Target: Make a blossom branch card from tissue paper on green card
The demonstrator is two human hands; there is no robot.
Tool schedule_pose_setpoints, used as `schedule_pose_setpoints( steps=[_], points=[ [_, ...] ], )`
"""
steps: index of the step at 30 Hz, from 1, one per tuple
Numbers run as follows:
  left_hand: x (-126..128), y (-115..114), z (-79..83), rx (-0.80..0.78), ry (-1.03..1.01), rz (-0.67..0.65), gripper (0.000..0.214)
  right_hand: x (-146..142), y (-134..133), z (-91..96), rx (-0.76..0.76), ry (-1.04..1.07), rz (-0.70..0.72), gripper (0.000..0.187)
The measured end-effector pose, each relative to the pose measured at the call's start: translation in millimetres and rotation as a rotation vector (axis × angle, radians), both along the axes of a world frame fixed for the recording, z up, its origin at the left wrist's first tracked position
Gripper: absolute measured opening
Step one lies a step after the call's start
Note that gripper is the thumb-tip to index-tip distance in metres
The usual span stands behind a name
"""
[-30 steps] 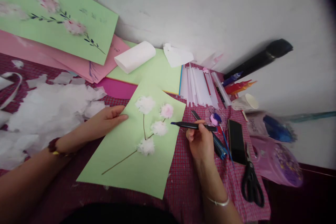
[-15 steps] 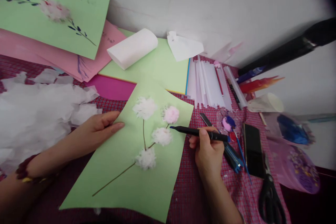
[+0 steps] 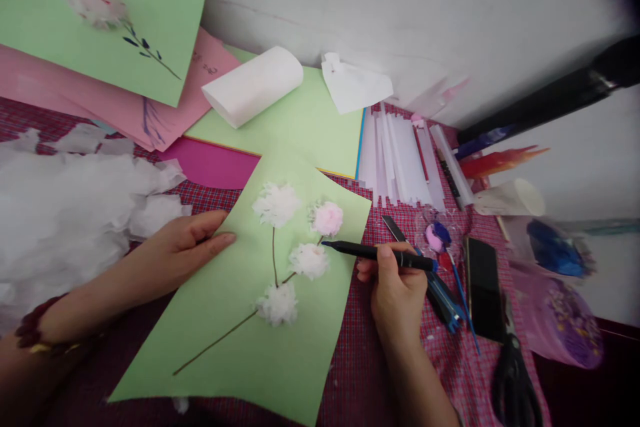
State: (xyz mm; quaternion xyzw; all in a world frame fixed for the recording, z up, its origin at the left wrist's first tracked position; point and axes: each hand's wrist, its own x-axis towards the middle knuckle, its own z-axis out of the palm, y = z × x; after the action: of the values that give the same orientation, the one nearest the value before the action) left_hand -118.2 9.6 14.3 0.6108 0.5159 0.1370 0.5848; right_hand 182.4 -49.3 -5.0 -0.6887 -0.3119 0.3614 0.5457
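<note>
My left hand point(image 3: 180, 250) pinches the left edge of a light green sheet of paper point(image 3: 290, 367), thumb on top. Fluffy white tissue flowers, one of them the upper white flower point(image 3: 276, 204), and a pink tissue flower point(image 3: 327, 219) stand out from the sheet. Thin brown stems point(image 3: 215, 341) join some of them. In my right hand point(image 3: 397, 293) is a dark marker pen point(image 3: 357, 251) with a blue end. Its tip is at the short stem between the pink flower and the white flower point(image 3: 309, 261) below it; whether it touches the paper I cannot tell.
White tissue pieces point(image 3: 65, 207) pile up at left. Behind lie a finished-looking flower card point(image 3: 160, 20), a paper roll point(image 3: 255, 85) and white strips point(image 3: 400, 160). At right are a paint palette point(image 3: 435, 233), a box cutter point(image 3: 443, 300), a phone point(image 3: 484, 287) and scissors point(image 3: 515, 380).
The marker's tip has shifted slightly left, onto the short stem below the pink flower. My left hand keeps its hold on the sheet; the view has moved a little.
</note>
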Motion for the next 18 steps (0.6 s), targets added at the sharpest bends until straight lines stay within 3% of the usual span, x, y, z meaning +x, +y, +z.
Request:
schedule_pose_setpoints(
  steps=[18],
  points=[
    [0.3,-1.7,1.3,-0.015,-0.006,0.024,0.031,-0.5,1.4,0.7,-0.003,-0.042,0.019,0.028]
  ],
)
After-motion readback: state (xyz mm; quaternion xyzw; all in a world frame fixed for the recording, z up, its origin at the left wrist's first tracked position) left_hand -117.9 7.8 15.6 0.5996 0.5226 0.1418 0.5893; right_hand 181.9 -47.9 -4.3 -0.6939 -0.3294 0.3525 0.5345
